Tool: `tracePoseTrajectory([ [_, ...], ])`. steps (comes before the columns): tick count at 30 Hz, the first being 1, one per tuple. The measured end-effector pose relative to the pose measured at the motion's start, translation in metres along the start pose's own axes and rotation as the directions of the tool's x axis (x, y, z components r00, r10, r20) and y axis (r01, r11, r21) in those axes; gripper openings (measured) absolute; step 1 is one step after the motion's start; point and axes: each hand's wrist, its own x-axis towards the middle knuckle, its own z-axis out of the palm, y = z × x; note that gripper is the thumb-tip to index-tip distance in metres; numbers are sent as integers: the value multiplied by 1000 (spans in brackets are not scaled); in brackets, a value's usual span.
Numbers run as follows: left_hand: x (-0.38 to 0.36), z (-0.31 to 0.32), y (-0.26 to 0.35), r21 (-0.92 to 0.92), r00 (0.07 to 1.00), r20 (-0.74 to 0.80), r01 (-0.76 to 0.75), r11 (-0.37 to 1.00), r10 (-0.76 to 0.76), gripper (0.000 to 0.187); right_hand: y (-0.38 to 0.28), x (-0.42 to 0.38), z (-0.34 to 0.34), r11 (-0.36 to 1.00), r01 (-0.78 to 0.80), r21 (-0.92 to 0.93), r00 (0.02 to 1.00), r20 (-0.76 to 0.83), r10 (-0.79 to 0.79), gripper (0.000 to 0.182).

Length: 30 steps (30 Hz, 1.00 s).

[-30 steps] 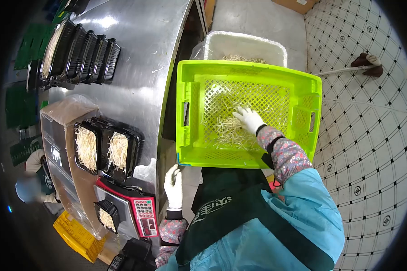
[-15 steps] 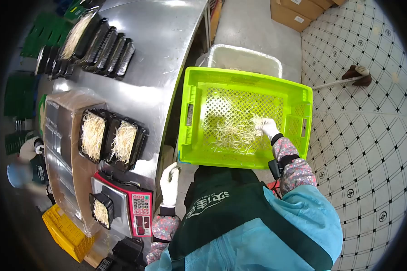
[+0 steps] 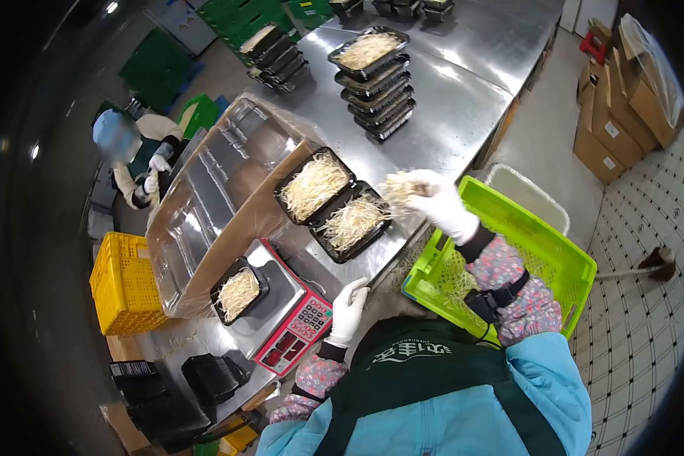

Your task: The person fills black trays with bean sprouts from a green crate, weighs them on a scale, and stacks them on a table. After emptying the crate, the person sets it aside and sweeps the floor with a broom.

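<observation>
My right hand point(image 3: 442, 204), in a white glove, is closed round a clump of bean sprouts point(image 3: 401, 191) above the table edge, right of two sprout-filled black trays point(image 3: 313, 185) point(image 3: 351, 222). My left hand point(image 3: 349, 311), also gloved, is beside the red scale point(image 3: 300, 327) near the table edge, its fingers loosely bent with nothing visible between them. A smaller black tray of sprouts point(image 3: 239, 295) rests on the scale's plate. Below my right forearm, the green crate point(image 3: 539, 258) holds loose sprouts, partly hidden by the arm.
Stacked filled trays point(image 3: 376, 87) stand farther back on the metal table point(image 3: 463, 99). A plastic-wrapped carton point(image 3: 220, 201) lies left of the trays. Empty black trays point(image 3: 209, 376) are at lower left. Beyond the carton, a co-worker point(image 3: 140, 152) stands near a yellow crate point(image 3: 125, 281).
My right hand has lifted sprouts out of the green crate and moved left toward the trays. The view has turned toward the table. My left hand remains near the scale.
</observation>
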Motion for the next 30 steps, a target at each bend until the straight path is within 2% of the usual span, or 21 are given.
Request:
tracePoseTrajectory([
  [2, 0, -8, 5, -43, 999, -42, -24, 999, 22, 29, 19, 20, 38, 971, 129, -200, 982, 160, -97, 41],
  [3, -1, -11, 7, -44, 998, -51, -29, 999, 26, 28, 51, 32, 40, 868, 236, -437, 952, 285, -115, 45],
  [4, -2, -15, 9, -45, 998, -58, -32, 998, 30, 28, 84, 43, 39, 696, 352, -626, 910, 404, -96, 48],
  [5, -3, -19, 11, -44, 998, -62, -34, 998, 31, 27, 98, 43, 43, 673, 162, -722, 902, 385, 196, 56],
  [6, -4, -23, 16, 1, 996, -84, -43, 999, 43, 26, 102, 42, 43, 444, 353, -823, 863, 470, 184, 56],
  [8, -5, -31, 24, 80, 989, -128, -59, 995, 69, 25, 112, 41, 41, 536, 275, -798, 912, 393, 118, 60],
  [10, 0, -46, 15, 140, 977, -165, -112, 984, 135, 28, 78, 41, 34, 618, 239, -749, 922, 375, 98, 61],
  [11, 2, -50, 18, 157, 965, -191, -149, 976, 178, 29, 64, 40, 29, 789, 125, -602, 936, 335, 107, 57],
  [12, 8, -52, 24, 175, 949, -216, -193, 966, 228, 30, 65, 38, 22, 914, -41, -404, 964, 223, 142, 51],
  [14, 23, -48, 47, 239, 922, -230, -257, 937, 311, 33, 42, 30, 1, 774, -92, -626, 986, 54, 160, 48],
  [16, 48, -42, 63, 481, 862, -92, -400, 780, 499, 34, 35, 14, -20, 826, -104, -554, 993, -15, 115, 42],
  [18, 78, -28, 74, 530, 829, 58, -498, 686, 556, 32, 44, -5, -47, 927, -211, -310, 977, -93, 192, 34],
  [20, 104, -5, 94, 601, 732, 291, -641, 477, 616, 31, 40, -36, -78, 866, -233, -443, 970, -170, 174, 34],
  [22, 131, 3, 73, 707, 688, 484, -672, 222, 541, 32, 37, -77, -112, 866, -301, -398, 935, -302, 186, 33],
  [24, 149, -9, 47, 751, 760, 503, -620, 226, 411, 32, 42, -133, -162, 799, -377, -468, 883, -441, 159, 35],
  [26, 151, -21, 41, 737, 770, 461, -609, 293, 441, 30, 61, -206, -219, 752, -509, -418, 742, -656, 137, 38],
  [28, 134, -19, 59, 750, 821, 346, -533, 392, 455, 27, 101, -291, -265, 730, -652, -203, 458, -873, 166, 41],
  [30, 119, -11, 80, 694, 855, 233, -480, 537, 463, 27, 158, -371, -298, 577, -817, -11, 232, -922, 310, 52],
])
